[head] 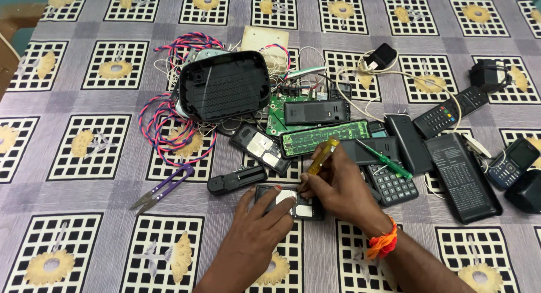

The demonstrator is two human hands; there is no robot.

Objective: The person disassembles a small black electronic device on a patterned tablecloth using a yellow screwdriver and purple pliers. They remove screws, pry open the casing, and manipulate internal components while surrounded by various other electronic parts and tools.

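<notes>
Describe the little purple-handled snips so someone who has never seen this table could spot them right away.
Start at the big black vented cover near the middle of the patterned cloth. Follow the pink-and-blue twisted wire down to its lower loop. Just below lie the thread snips, alone on bare cloth: the only purple tool.

Bare cloth point(73, 225) lies open from six round to nine o'clock of the hands, with only the small purple snips point(160, 188) lying there. At twelve o'clock a heap blocks the way: circuit board point(324, 136), black casing point(222, 85) and twisted wires point(163, 129). At three o'clock the calculator point(391, 186), green screwdriver point(383, 157) and remotes point(462, 174) crowd close. A black handset shell point(236, 180) lies just at ten o'clock.
</notes>
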